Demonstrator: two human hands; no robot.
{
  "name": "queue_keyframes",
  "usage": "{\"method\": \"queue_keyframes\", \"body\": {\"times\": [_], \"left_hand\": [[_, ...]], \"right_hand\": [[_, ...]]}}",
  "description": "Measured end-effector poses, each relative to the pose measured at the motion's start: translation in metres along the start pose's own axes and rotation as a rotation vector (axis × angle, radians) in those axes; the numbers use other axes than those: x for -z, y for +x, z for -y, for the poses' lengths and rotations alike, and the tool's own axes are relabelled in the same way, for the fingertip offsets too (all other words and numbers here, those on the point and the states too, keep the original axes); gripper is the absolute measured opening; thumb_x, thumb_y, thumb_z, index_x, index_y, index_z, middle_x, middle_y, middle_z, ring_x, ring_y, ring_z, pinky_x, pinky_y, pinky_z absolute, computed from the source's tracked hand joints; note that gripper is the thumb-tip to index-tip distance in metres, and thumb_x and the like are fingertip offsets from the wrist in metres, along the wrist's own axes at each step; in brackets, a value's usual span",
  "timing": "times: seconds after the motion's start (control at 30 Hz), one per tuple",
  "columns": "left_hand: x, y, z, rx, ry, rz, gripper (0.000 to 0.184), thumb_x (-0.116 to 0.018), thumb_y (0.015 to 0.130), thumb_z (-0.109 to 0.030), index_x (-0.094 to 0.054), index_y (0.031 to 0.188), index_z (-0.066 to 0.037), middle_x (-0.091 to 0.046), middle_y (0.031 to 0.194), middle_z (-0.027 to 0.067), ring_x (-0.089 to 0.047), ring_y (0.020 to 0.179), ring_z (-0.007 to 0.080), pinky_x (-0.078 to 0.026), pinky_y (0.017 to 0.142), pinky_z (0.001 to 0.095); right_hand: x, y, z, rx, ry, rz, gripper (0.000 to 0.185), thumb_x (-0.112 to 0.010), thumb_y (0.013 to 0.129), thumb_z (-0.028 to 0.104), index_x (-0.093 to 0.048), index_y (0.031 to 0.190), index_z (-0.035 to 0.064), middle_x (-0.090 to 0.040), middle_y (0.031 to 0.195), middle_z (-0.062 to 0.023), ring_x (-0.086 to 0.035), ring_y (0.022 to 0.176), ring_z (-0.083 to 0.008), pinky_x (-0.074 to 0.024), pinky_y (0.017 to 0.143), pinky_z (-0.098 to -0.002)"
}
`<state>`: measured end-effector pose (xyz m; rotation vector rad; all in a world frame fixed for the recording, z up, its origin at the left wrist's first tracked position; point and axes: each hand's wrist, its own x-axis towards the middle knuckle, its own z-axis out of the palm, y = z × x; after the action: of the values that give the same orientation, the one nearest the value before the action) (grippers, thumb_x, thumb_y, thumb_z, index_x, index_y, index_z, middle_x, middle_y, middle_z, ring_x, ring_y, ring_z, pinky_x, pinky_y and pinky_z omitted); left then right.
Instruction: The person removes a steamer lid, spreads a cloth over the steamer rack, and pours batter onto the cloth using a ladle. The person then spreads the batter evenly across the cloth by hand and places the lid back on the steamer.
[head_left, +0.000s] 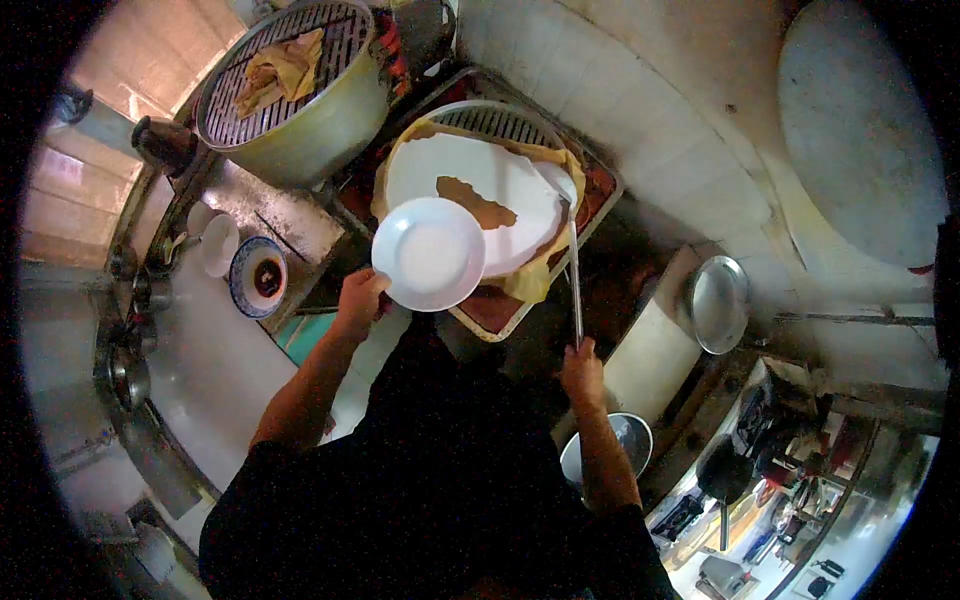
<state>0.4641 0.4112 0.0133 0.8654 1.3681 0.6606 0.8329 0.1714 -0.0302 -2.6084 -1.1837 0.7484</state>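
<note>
My left hand (360,303) grips the rim of a shallow white bowl (428,254), which looks to have white liquid in its bottom. The bowl hangs over the near left edge of a cloth-lined steamer. In my right hand (582,372) is the long metal handle of a ladle (574,265); its head rests at the far right of the cloth, partly blending with the white. A smooth white layer (455,160) covers most of the yellowish cloth (538,283), with a ragged brown gap in the middle. Slats of the steamer rack (500,122) show along the back.
A large round pot with a slatted top (300,135) and crumpled cloth (283,72) stands at the back left. On the left counter sits a blue-rimmed bowl (258,278) with dark sauce. A metal lid (719,305) and metal basin (630,440) are at my right.
</note>
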Motion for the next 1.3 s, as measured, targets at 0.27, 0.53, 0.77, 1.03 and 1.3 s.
{"method": "queue_keyframes", "body": {"times": [0.27,0.53,0.77,1.03,1.3], "left_hand": [[-0.005,0.014,0.018,-0.134,0.213,0.037,0.02,-0.061,0.089,-0.02,-0.066,0.081,-0.003,-0.06,0.063,0.005,-0.055,0.047,0.0149,-0.038,0.042,0.0304],[-0.009,0.022,0.03,-0.305,0.373,0.15,0.022,-0.062,0.089,-0.023,-0.065,0.08,-0.002,-0.059,0.06,0.0054,-0.054,0.047,0.0145,-0.038,0.042,0.0302],[-0.032,0.019,0.013,-0.383,0.351,0.153,0.019,-0.06,0.091,-0.016,-0.068,0.086,0.001,-0.062,0.065,0.0073,-0.057,0.049,0.0153,-0.042,0.045,0.0307],[-0.047,0.035,0.027,-0.046,0.165,0.094,0.022,-0.06,0.092,-0.015,-0.066,0.087,0.005,-0.063,0.069,0.0077,-0.059,0.052,0.0172,-0.045,0.049,0.0319],[-0.094,0.073,0.037,-0.15,0.263,0.239,0.023,-0.058,0.093,-0.014,-0.064,0.086,0.007,-0.062,0.067,0.0096,-0.058,0.052,0.0177,-0.046,0.05,0.0342]], "right_hand": [[-0.029,-0.003,-0.015,0.042,-0.035,-0.095,0.026,-0.059,0.101,0.026,-0.046,0.11,0.0049,-0.069,0.086,-0.0313,-0.067,0.08,-0.0528,-0.0542,0.068,-0.0621],[-0.022,-0.001,-0.017,0.104,0.08,-0.082,0.024,-0.059,0.1,0.025,-0.047,0.107,0.0057,-0.067,0.081,-0.0317,-0.065,0.077,-0.0543,-0.052,0.065,-0.063],[-0.019,0.007,-0.007,0.066,0.155,-0.02,0.027,-0.062,0.098,0.026,-0.049,0.107,0.0035,-0.068,0.089,-0.0323,-0.065,0.082,-0.0557,-0.0512,0.068,-0.0629],[-0.002,0.013,0.006,-0.218,0.965,0.436,0.018,-0.063,0.101,0.025,-0.056,0.108,0.01,-0.052,0.065,-0.0027,-0.047,0.043,-0.017,-0.0359,0.038,-0.0343],[0.05,-0.034,-0.027,-0.303,1.879,0.976,0.02,-0.062,0.103,0.024,-0.057,0.115,0.0087,-0.037,0.061,0.0027,-0.031,0.038,-0.0073,-0.0234,0.032,-0.0268]]}}
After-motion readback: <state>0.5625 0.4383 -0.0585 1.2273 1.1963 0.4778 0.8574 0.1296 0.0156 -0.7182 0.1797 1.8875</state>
